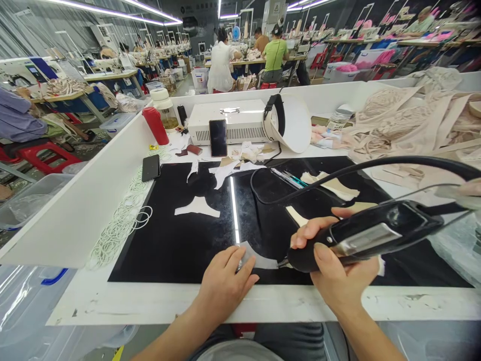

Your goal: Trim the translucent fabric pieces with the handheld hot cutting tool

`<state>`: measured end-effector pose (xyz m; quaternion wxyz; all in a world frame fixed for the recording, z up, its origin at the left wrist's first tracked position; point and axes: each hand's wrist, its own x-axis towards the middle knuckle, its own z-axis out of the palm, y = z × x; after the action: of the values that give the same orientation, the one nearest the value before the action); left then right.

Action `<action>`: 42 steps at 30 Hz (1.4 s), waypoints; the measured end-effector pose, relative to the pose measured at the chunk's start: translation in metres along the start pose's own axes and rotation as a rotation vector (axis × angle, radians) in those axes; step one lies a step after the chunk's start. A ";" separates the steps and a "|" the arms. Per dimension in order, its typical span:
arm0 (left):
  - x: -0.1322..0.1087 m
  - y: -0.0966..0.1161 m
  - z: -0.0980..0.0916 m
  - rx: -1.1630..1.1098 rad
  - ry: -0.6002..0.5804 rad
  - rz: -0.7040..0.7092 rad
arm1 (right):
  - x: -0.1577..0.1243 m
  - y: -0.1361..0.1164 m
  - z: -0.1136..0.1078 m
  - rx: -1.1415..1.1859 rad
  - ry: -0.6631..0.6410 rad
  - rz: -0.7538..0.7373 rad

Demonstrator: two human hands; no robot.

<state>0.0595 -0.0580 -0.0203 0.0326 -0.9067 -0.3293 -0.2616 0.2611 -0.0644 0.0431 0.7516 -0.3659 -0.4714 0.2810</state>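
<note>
My right hand (pixel 338 260) is wrapped around a black corded handheld power tool (pixel 379 233). The tool's thin metal tip points left and meets the right end of a curved pale grey piece (pixel 263 258). Over the left end of that piece lies my left hand (pixel 228 276), fingers stretched out and pressing it to the black mat (pixel 169 250). Something small and shiny shows by the left fingertips, too hidden to name. Farther back on the mat rests a white cut piece (pixel 197 206) with a curved edge. A cream strip (pixel 296 216) lies just beyond the tool.
The tool's thick black cable (pixel 361 164) arches over the mat's right side. Pens (pixel 287 178) and scraps lie behind it. A white box (pixel 225 118), a propped phone (pixel 218 138) and a red cup (pixel 155 125) stand at the back. Beige fabric (pixel 406 115) heaps on the right; pale green cords (pixel 120 220) lie left.
</note>
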 end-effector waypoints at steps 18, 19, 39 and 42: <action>-0.002 0.003 0.001 0.001 0.023 -0.012 | 0.012 -0.002 0.020 0.047 0.047 0.015; -0.002 0.002 0.000 -0.006 0.018 -0.013 | 0.013 0.000 0.024 0.050 0.039 0.019; 0.004 0.002 0.007 -0.060 0.009 -0.003 | 0.021 0.034 0.054 0.049 0.029 0.019; 0.003 0.002 0.007 -0.063 -0.003 -0.014 | 0.022 0.035 0.054 0.029 0.032 0.027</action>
<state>0.0660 -0.0565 -0.0247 0.0017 -0.9053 -0.3275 -0.2706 0.2178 -0.0124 0.0411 0.7607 -0.3656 -0.4499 0.2921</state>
